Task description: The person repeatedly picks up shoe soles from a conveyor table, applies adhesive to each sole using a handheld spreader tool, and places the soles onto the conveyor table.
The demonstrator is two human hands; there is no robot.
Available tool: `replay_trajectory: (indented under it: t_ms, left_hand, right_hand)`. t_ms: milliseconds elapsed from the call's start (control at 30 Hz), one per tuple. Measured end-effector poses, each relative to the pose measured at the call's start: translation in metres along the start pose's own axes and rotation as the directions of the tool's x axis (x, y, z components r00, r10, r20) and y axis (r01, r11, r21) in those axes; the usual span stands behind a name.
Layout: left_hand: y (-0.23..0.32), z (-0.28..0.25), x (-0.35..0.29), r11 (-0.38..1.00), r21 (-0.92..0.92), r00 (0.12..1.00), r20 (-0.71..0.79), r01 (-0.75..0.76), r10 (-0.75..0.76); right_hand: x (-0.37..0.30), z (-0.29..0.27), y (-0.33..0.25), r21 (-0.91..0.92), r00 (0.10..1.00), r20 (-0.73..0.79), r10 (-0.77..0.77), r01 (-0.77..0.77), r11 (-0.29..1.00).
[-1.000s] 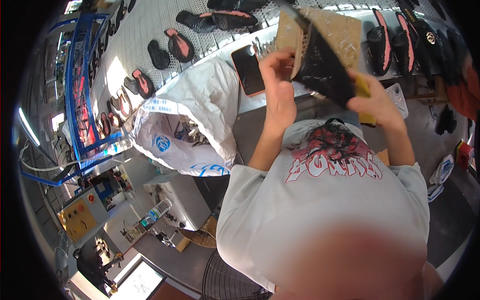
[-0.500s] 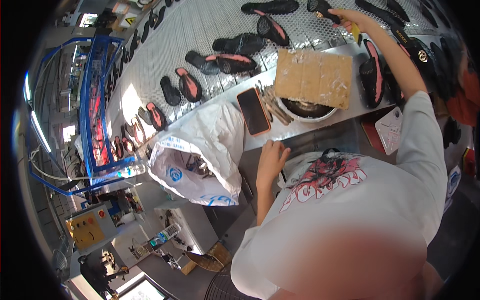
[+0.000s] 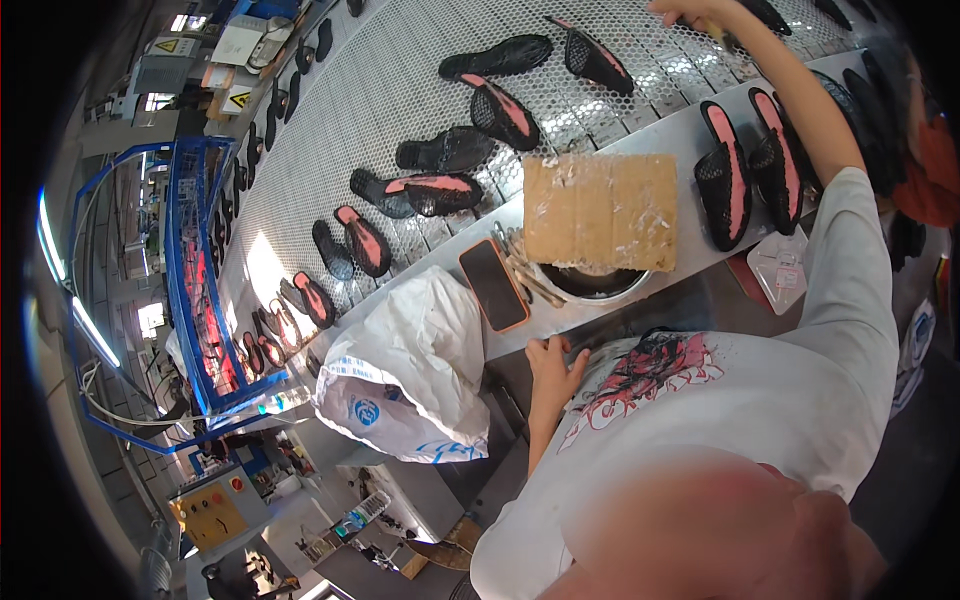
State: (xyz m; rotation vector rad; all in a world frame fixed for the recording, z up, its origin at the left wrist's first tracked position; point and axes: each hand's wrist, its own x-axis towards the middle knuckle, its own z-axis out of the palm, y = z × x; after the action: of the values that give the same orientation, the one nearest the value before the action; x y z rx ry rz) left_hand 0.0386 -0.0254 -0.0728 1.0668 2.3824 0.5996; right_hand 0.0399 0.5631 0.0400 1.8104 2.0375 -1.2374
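A wide perforated belt (image 3: pixel 400 110) runs from upper right down to the lower left, carrying black soles with pink insoles in a loose line. A plain metal ledge (image 3: pixel 640 270) borders its near side. Left of the belt stands a blue frame (image 3: pixel 185 280). Below the ledge, a white sack (image 3: pixel 420 370) slumps against the bench.

On the ledge lies a flat sheet of cardboard (image 3: pixel 600 210), resting over a round dark bowl (image 3: pixel 595 282) so that only the bowl's near rim shows. Just left of the bowl lies a phone (image 3: pixel 493 284) in an orange case, screen dark, with a few thin sticks (image 3: pixel 530 275) between the two. To the right of the cardboard, a pair of soles (image 3: pixel 750 175) lies side by side on the ledge, and a small clear packet (image 3: pixel 785 275) sits just below them.

The left hand (image 3: pixel 555 365) rests low, at the near edge of the ledge, just below the phone — fingers loosely spread, holding nothing, fingertips touching or almost touching the edge.

The right hand (image 3: pixel 695 12) reaches far up across the belt to the top of the view. It is cut off by the rim, so whether its fingers grip anything cannot be told. The nearest sole (image 3: pixel 595 60) lies just down-left of it, apart from the fingers — a mesh piece with a pink edge.
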Motion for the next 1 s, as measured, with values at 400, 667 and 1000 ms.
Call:
replay_trajectory:
  t_ms: [400, 667, 1000]
  left_hand:
    - [0.006, 0.007, -0.001, 0.993, 0.018, 0.994, -0.008, 0.113, -0.113]
    - [0.005, 0.005, 0.003, 0.997, 0.036, 0.997, 0.03, 0.067, -0.068]
    - [0.048, -0.062, 0.012, 0.904, -0.414, 0.993, -0.012, -0.109, 0.114]
  right_hand:
    - [0.197, -0.077, 0.162, -0.586, 0.634, -0.607, -0.479, 0.049, 0.809]
    - [0.175, -0.094, 0.156, -0.6, 0.546, -0.62, -0.563, 0.132, 0.789]
    - [-0.164, 0.056, 0.069, -0.372, 0.004, -0.488, -0.873, 0.904, 0.212]
